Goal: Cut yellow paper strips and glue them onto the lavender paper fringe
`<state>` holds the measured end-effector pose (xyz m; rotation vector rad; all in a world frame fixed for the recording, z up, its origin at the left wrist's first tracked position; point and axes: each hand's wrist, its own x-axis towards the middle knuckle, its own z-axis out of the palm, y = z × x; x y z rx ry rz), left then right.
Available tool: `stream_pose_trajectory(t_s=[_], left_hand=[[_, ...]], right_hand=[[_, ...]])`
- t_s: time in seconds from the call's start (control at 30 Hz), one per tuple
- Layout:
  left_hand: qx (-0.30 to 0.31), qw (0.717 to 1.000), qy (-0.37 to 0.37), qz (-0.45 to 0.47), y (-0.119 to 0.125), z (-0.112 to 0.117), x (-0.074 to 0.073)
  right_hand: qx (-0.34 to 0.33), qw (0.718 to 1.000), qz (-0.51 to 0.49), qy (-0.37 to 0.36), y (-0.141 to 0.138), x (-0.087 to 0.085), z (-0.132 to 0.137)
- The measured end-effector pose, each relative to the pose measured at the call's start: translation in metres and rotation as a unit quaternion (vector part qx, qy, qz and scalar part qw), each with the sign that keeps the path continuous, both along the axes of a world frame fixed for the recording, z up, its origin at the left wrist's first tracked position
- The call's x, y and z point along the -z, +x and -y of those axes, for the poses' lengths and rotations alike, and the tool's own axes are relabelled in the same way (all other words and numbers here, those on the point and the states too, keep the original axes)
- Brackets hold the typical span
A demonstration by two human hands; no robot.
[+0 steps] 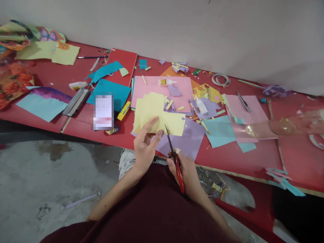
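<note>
My left hand (146, 141) grips a sheet of yellow paper (152, 108) by its lower edge, the thumb and fingers closed on it. The paper has an uneven, cut outline along its top and right side. In my right hand (186, 168) is a pair of scissors (179, 172) with red handles. Their dark blades point up and to the left, with the tip at the paper's lower edge; whether it touches the paper I cannot tell. Below the yellow sheet lies purple paper (194, 135), and behind it is pink paper (149, 84).
A phone (103, 111) and a yellow box (124, 110) lie left of the paper. Glue bottles (201, 105), cut scraps, blue paper (220, 131) and a pen (243, 102) cover the right side. A plastic bottle (286, 125) lies farther right. A wall (177, 30) stands behind the red table.
</note>
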<state>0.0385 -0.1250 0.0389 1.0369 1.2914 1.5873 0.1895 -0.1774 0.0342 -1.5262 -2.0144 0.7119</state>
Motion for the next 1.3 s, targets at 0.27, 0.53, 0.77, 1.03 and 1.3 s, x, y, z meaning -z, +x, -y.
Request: stream_pose_trajectory(t_s=[0.27, 0.53, 0.77, 1.03, 1.3], left_hand=[[-0.01, 1.0, 0.006, 0.015, 0.008, 0.004, 0.004], [-0.01, 0.999, -0.021, 0.037, 0.014, 0.007, 0.006], [0.008, 0.998, -0.034, 0.052, 0.02, 0.005, 0.008], [0.031, 0.996, -0.068, 0.05, 0.022, -0.003, 0.014], [-0.008, 0.996, -0.066, 0.067, 0.007, -0.038, 0.048]], right_hand=[[0.021, 0.998, -0.049, -0.019, -0.006, 0.004, 0.003], [0.038, 0.998, -0.044, -0.03, -0.007, 0.005, -0.001], [0.046, 0.995, -0.035, -0.078, -0.006, 0.004, -0.005], [0.046, 0.99, -0.059, -0.122, -0.003, 0.008, -0.017], [-0.03, 0.973, -0.144, -0.18, 0.012, 0.014, -0.022]])
